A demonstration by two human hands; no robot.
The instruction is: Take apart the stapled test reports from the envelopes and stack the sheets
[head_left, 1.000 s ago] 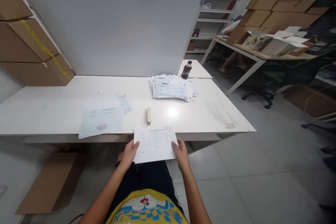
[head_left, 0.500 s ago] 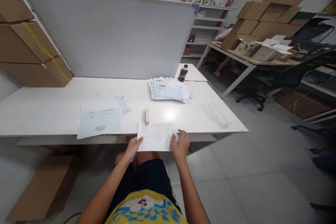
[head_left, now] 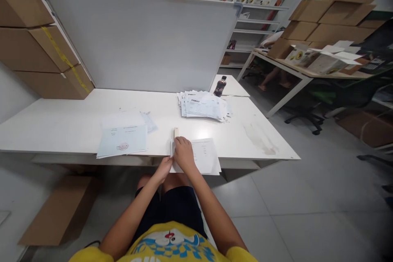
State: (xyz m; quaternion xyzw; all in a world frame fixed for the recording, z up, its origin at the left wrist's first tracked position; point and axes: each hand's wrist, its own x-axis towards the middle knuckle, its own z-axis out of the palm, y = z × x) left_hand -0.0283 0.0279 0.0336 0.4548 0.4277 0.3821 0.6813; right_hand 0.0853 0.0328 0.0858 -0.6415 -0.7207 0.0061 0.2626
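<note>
Two or more printed white sheets overhang the front edge of the desk, their right corners slightly fanned. My left hand pinches them at the lower left edge. Over their upper left part, my right hand reaches across with its fingers curled down. Under those fingers is the near end of a small cream-coloured block, which looks like a small stapler. Its far end shows; whether the paper's edge lies inside it is hidden. To the left lie a pale green stamped certificate and other loose sheets.
A messy stack of printed papers lies toward the back, beside a dark drink bottle. A whiteboard stands behind the desk. Cardboard boxes are stacked at left. Another person's legs show beneath a far table.
My right hand has left the right edge of the sheets and moved left onto the cream block. My left hand still holds the sheets. The view has shifted slightly.
</note>
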